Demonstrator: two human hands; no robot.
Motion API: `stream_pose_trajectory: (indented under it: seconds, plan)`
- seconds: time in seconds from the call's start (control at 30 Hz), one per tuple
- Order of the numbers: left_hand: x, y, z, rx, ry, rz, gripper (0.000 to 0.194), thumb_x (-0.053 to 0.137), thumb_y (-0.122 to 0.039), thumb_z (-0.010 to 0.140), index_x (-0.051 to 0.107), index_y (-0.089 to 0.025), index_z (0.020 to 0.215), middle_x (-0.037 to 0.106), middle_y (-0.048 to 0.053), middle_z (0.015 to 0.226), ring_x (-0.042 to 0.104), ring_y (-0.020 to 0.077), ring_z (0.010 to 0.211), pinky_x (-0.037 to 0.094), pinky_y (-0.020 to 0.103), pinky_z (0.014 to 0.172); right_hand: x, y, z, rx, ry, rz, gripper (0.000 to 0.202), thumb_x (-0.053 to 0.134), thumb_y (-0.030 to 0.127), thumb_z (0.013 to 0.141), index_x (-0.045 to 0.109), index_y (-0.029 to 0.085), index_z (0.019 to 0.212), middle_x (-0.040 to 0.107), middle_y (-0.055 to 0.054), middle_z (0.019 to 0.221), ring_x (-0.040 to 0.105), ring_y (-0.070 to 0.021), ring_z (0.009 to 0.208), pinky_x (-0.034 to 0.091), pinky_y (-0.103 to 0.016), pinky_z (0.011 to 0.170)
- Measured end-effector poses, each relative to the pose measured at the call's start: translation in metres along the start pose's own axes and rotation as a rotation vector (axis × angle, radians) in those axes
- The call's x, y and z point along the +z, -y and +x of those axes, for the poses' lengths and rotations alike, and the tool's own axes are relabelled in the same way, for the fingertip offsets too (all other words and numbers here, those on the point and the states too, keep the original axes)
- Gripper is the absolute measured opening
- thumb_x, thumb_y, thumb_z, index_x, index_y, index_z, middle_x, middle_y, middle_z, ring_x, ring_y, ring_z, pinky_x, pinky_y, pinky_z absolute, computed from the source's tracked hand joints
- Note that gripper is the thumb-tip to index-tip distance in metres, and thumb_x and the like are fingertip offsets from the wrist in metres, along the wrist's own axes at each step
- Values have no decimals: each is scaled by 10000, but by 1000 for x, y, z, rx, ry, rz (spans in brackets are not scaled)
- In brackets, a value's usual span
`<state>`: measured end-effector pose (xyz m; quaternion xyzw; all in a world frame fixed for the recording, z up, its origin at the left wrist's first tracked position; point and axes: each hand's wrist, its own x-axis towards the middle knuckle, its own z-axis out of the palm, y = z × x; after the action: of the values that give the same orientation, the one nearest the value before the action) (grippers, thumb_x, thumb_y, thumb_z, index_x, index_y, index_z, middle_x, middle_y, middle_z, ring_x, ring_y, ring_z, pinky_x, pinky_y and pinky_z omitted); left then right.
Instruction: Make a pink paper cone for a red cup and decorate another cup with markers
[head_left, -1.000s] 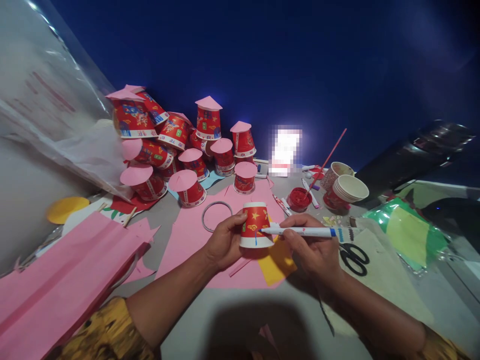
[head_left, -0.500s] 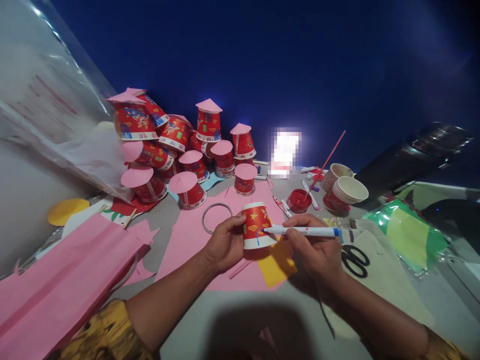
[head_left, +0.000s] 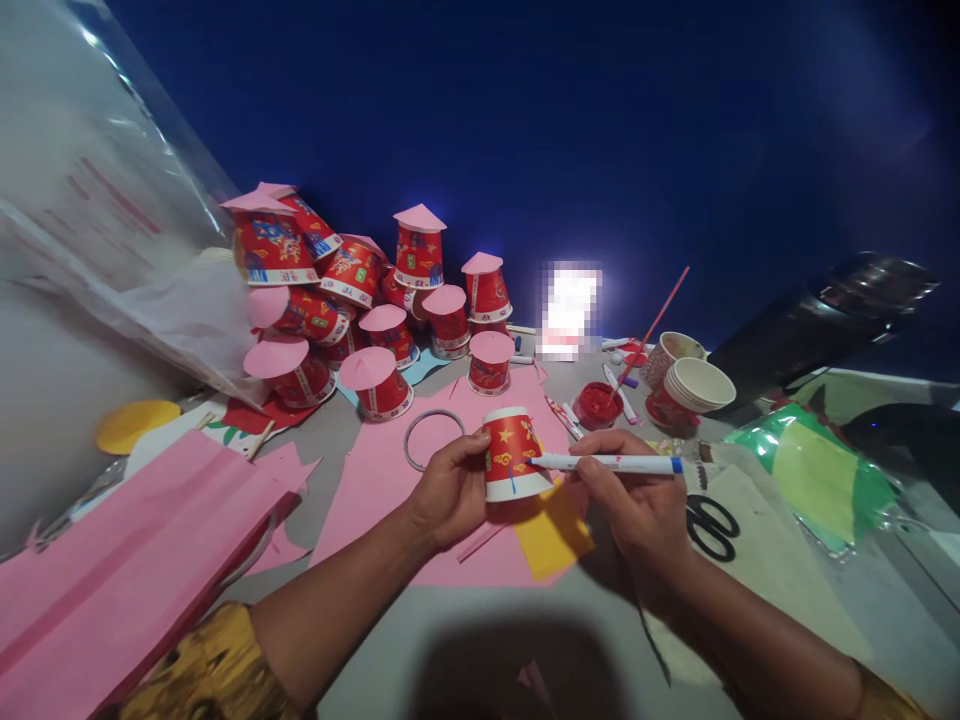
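Clasping 1 red cup (head_left: pixel 513 452) in left grip (head_left: pixel 448 492), right grip (head_left: pixel 637 510) clamped on marker (head_left: pixel 619 464), tip (head_left: pixel 532 462) seemingly touching cup.

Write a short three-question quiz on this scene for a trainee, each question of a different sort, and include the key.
1. Which of the person's hands holds the marker?
2. True or false: the red cup in the other hand has a pink paper cone on its upper end.
3. What leans out of the small red pot?
A. a spoon
B. a thin stick
C. scissors

Key:
1. The right hand.
2. False; that end is bare.
3. B
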<state>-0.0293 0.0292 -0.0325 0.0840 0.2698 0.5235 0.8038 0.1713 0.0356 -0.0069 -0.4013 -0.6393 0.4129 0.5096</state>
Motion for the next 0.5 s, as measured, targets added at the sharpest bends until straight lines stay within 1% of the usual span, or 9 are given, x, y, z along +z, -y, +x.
stream_pose_trajectory:
  seconds: [0.17,0.33,0.5]
  plan:
    - [1,1,-1,2,-4,-2,400,635,-199,881,668,-86,1262,799,162,1088,776,321,1008,537,507,1072,1,0,0,15,19,23,88,709,293,950,739,210,945,747,-5,744,680,-152,638,517,-245,598]
    - [-2,1,1,3,1,-19,372,633,-220,891,667,-72,1232,797,173,1075,778,325,978,535,524,1067,-1,-1,0,-2,-1,3,86,698,289,959,743,221,931,733,8,742,655,-133,635,498,-231,602]
    - [-3,1,1,0,22,-42,329,631,-216,891,677,-73,1184,798,175,1047,778,318,950,533,529,1066,-3,-2,1,-39,-11,-20,74,722,285,935,752,217,932,734,2,739,667,-142,638,502,-231,594]
